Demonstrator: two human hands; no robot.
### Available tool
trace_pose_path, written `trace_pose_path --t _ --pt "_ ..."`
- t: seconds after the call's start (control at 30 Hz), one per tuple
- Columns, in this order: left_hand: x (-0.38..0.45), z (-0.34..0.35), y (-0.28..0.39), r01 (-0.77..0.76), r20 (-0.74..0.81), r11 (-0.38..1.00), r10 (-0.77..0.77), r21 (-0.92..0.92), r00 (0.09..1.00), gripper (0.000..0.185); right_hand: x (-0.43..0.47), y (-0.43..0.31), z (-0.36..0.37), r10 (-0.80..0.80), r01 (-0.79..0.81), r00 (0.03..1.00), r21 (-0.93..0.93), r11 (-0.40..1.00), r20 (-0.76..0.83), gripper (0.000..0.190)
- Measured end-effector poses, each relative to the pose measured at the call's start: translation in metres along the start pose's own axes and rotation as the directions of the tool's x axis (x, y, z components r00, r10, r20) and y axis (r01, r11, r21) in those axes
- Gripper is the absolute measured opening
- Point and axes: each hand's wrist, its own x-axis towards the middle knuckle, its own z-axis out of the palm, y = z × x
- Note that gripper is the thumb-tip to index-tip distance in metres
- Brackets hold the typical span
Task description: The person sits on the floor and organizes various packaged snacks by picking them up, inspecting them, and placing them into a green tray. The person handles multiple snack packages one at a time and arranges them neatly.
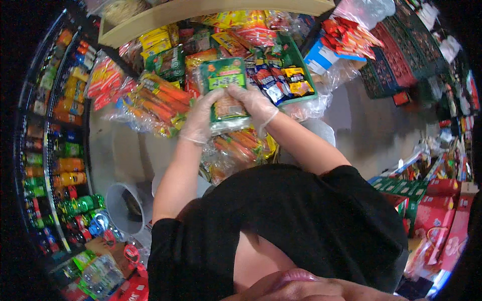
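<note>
Both hands wear thin clear plastic gloves. My left hand (199,114) grips the left side of a green flat snack packet (225,81) with a clear lower window. On its right side, my right hand (257,105) holds the same packet, thumbs meeting near its middle. Behind and left lie orange stick-shaped snack packs (162,99) in clear plastic. More orange sticks in wrapping (241,145) lie just below the held packet. To the right, a green plastic basket (307,67) holds dark blue packets (269,82) and a yellow-and-black packet (297,81).
A shelf of drink bottles (69,165) stands at left, near a translucent bucket (125,208). A wooden tray edge (211,9) crosses the top. Stacked crates (391,49) are at upper right, a blue-and-white box (320,56) beside the basket, red boxes (433,218) at lower right.
</note>
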Motion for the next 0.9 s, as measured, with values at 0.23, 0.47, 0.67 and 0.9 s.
trace_pose_path --t 0.23,0.47,0.67,0.9 --pt "0.01 -0.015 0.011 0.035 -0.026 0.997 -0.033 0.068 0.999 0.044 0.033 0.019 -0.002 -0.049 0.055 0.994 -0.051 0.997 0.099 0.067" --pt "0.016 -0.004 0.01 -0.015 -0.051 0.992 0.009 -0.122 0.999 0.047 0.098 -0.066 -0.078 0.068 -0.061 0.998 -0.49 0.869 -0.003 0.054" --pt "0.034 0.006 0.017 -0.047 -0.114 0.991 0.032 -0.126 0.993 0.045 0.216 -0.078 -0.372 -0.039 0.092 0.763 0.048 0.995 -0.645 0.018" --pt "0.047 -0.007 0.015 -0.103 -0.237 0.986 0.07 -0.132 0.969 0.044 0.253 -0.038 -0.414 -0.475 -0.244 0.776 -0.892 0.381 -0.415 0.016"
